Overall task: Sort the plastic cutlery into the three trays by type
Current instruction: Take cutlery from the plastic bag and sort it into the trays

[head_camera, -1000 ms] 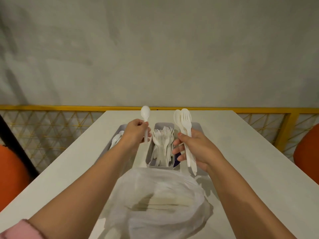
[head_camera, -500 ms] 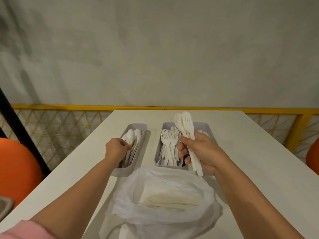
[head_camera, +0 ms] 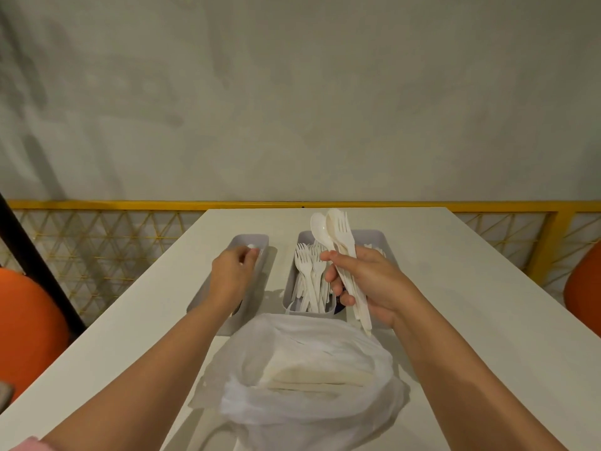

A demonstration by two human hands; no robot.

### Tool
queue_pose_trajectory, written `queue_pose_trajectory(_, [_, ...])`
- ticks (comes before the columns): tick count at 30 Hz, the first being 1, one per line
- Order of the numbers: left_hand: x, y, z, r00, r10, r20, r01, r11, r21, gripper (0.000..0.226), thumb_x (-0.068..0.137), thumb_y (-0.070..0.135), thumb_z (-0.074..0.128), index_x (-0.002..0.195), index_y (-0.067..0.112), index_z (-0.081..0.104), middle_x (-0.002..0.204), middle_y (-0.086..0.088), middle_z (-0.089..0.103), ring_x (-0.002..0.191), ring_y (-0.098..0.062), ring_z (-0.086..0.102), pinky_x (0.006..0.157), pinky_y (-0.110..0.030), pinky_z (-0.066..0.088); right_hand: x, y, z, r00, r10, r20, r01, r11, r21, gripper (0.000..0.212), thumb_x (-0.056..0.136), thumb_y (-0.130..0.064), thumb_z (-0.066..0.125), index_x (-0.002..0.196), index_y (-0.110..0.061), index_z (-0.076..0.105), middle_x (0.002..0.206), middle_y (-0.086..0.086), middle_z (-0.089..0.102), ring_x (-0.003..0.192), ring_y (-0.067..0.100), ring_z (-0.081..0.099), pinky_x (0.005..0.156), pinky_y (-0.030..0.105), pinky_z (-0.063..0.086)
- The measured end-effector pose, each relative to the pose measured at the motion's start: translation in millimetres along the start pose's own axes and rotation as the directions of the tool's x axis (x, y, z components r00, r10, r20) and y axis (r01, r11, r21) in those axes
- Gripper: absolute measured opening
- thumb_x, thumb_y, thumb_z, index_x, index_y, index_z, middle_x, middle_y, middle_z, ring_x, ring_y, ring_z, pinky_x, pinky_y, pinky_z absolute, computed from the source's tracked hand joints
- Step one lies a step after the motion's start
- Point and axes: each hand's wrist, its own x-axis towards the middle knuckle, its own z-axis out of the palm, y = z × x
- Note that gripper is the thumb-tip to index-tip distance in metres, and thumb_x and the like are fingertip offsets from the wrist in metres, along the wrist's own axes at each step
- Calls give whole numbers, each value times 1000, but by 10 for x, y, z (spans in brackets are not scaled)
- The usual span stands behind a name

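A grey wall (head_camera: 292, 92) fills the upper half of my view, and below it the white table (head_camera: 471, 288) widens from its far edge at mid-frame towards the bottom corners. Its left edge slants down to the lower left and its right edge runs off the frame at right. There is bare tabletop on both flanks, more of it on the right. A yellow rail (head_camera: 97, 205) with mesh runs behind the far edge, a black post (head_camera: 39, 265) leans at far left, and orange seats (head_camera: 26, 320) sit off both side edges. At lower centre a thin white bag (head_camera: 309, 395) lies slumped with pale cutlery showing through it, its far side just reaching the trays. The three grey trays stand side by side at centre, running away from me: the left tray (head_camera: 258, 238) apart from the other two, and the middle tray (head_camera: 304, 238) close against the right tray (head_camera: 379, 235). My left hand (head_camera: 232, 275) hangs knuckles-up over the left tray with the fingers curled down into it; I cannot tell whether it holds anything. My right hand (head_camera: 374, 284) is raised over the gap between the middle and right trays, its fingers wrapped round a bundle (head_camera: 338, 245) of spoons and forks that stands upright, heads fanned towards the far edge. Forks (head_camera: 307, 275) crowd the middle tray. A spoon (head_camera: 250, 246) tip shows just beyond the left fingertips.
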Motion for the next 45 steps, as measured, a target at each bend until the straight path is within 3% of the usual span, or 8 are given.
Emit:
queue_pose_trajectory(4, [-127, 421, 37, 965, 32, 261, 97, 880, -466, 45, 99, 42, 34, 95, 11, 66, 84, 0, 61, 76, -13, 53, 69, -25, 41, -9, 2, 19, 1000, 7, 12, -7, 1000, 0, 15, 96, -14, 48, 102, -5, 58, 63, 7, 54, 44, 12, 46, 35, 18, 31])
queue_pose_trajectory(10, [-239, 791, 159, 827, 157, 541, 266, 737, -621, 50, 95, 44, 41, 111, 1, 61, 85, -7, 67, 78, -18, 60, 76, -29, 50, -26, -11, 46, 994, 30, 109, -35, 998, 52, 16, 97, -15, 47, 97, -5, 60, 60, 7, 54, 41, 11, 46, 33, 17, 32])
queue_pose_trajectory(18, [-318, 892, 218, 836, 98, 540, 394, 577, -715, 48, 100, 34, 36, 120, -6, 56, 85, -11, 68, 62, -20, 62, 50, -24, 50, -43, -37, 41, 988, 18, 156, -36, 993, 116, 24, 98, -18, 45, 90, -2, 60, 58, 10, 57, 42, 15, 53, 35, 20, 40])
queue_pose_trajectory(25, [-356, 965, 173, 941, -72, 330, 309, 581, -753, 25, 96, 6, 32, 86, 9, 55, 70, -8, 60, 55, -14, 60, 52, -25, 50, -47, -10, 61, 991, 27, 132, -29, 999, 17, 23, 99, -20, 43, 102, -3, 58, 66, 11, 60, 47, 17, 58, 39, 23, 47])
queue_pose_trajectory(29, [-305, 970, 140, 957, -133, 257, 289, 506, -813, 20, 96, 3, 30, 103, 11, 47, 78, -7, 60, 62, -17, 58, 47, -24, 51, -26, 36, 30, 995, 58, 77, -43, 982, -184, 18, 99, -23, 43, 103, -12, 57, 65, 5, 57, 39, 10, 46, 35, 18, 35])
queue_pose_trajectory(33, [-296, 963, 137, 935, -37, 353, 335, 422, -843, 9, 99, 13, 40, 98, 18, 48, 66, -2, 48, 53, -11, 52, 51, -27, 43, -33, -3, 7, 980, 118, 158, -121, 993, 11, 17, 99, -20, 44, 91, -11, 57, 57, 4, 47, 32, 6, 34, 31, 14, 25])
queue_pose_trajectory(38, [-233, 930, 142, 933, -95, 346, 353, 416, -838, 12, 99, 22, 43, 89, 16, 49, 61, -1, 45, 50, -11, 49, 46, -25, 44, -26, 34, 23, 992, 76, 99, -67, 994, -86, 15, 99, -22, 43, 95, -15, 56, 60, 0, 44, 35, 4, 32, 32, 14, 25])
queue_pose_trajectory(45, [-337, 840, 181, 811, 121, 572, 381, 633, -674, 24, 96, 22, 48, 104, 5, 62, 80, -3, 65, 65, -9, 61, 65, -22, 52, 1, 17, 23, 999, 4, 32, -6, 999, 53, 17, 99, -22, 44, 107, -11, 54, 58, 0, 40, 38, 4, 31, 32, 14, 26])
